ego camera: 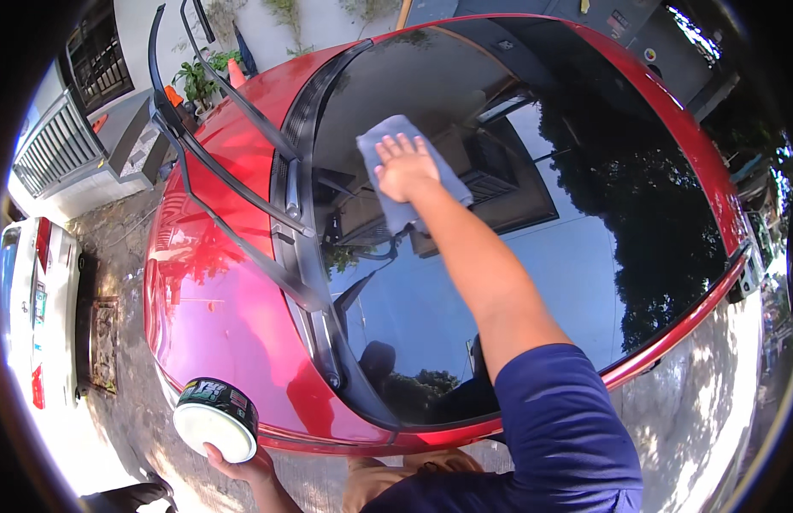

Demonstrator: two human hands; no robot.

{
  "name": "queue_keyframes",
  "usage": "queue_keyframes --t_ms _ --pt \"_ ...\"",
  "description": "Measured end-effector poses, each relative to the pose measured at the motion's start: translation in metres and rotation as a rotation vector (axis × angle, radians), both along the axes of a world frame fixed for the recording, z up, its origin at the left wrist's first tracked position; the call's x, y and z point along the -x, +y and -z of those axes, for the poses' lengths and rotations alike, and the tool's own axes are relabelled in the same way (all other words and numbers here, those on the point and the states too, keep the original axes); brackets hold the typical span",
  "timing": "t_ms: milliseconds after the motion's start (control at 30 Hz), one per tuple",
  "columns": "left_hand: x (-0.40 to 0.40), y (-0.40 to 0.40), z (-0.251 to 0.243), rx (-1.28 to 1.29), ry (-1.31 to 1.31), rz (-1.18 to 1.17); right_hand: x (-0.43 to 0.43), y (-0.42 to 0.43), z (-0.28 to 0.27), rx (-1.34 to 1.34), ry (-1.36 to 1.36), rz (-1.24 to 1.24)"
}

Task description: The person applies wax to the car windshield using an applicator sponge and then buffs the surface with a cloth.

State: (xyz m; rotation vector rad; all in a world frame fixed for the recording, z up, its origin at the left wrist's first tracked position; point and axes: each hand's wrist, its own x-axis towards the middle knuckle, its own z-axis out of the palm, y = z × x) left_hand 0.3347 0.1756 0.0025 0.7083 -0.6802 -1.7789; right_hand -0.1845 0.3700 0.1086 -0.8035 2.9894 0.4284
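Observation:
My right hand (406, 167) lies flat, fingers spread, on a folded grey-blue cloth (393, 211), pressing it to the dark windshield (499, 276) of a red car. Part of the cloth is hidden under the palm and forearm. In my left hand (246, 471), low beside the car's front corner, is a round tub (233, 401) with a dark printed label. It is tilted, its pale round face towards me; whether that face is the contents or the base, I cannot tell. Two wiper arms (236, 186) stand raised off the glass, over the red hood (230, 327).
Behind the car are a white wall (275, 32), a potted plant (198, 83) and an orange traffic cone (235, 74). A white vehicle (57, 320) stands at the left on the concrete ground. At the far right is the car's red roof edge (730, 186).

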Motion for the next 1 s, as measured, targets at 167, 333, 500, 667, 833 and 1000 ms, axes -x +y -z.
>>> queue_keyframes --t_ms 167,333,500,667,833,1000 --pt "-0.012 -0.011 0.017 -0.038 -0.132 0.080 -0.007 0.287 -0.153 -0.033 0.402 0.594" --pt "-0.006 -0.014 0.016 -0.059 -0.091 0.185 -0.147 0.517 -0.225 0.066 0.672 1.147" --pt "0.000 -0.021 -0.008 -0.015 -0.020 0.217 -0.183 0.367 -0.150 0.062 0.612 0.893" --pt "-0.017 -0.034 -0.020 0.033 -0.006 0.246 -0.289 0.170 -0.014 0.027 0.008 0.031" --pt "-0.108 -0.056 -0.024 0.139 -0.155 0.120 -0.331 0.182 -0.031 0.067 -0.148 0.049" --pt "-0.199 -0.008 -0.084 0.326 -0.407 -0.096 -0.236 0.361 -0.167 0.048 0.390 0.787"
